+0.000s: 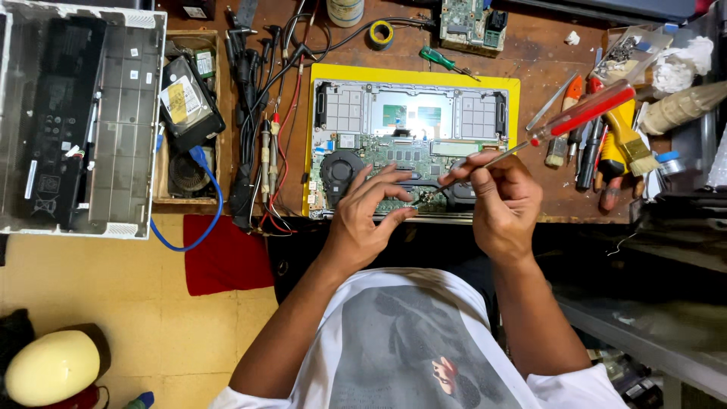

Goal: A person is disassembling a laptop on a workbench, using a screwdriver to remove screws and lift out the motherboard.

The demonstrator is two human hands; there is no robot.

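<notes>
Head cam: our right hand (503, 204) grips a red-handled screwdriver (564, 121), tip down on the opened laptop (413, 144), which sits on a yellow mat (522, 91) mid-table. Left hand (367, 216) holds nothing, fingers half-spread w/ tips resting on the laptop's board beside the black fan (341, 168).

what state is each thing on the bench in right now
laptop: opened up, board and fan exposed, on yellow mat
red-handled screwdriver: held in right hand, tip down at the board
left hand: fingers resting on the board
green screwdriver: lying unused
brush: lying unused
</notes>
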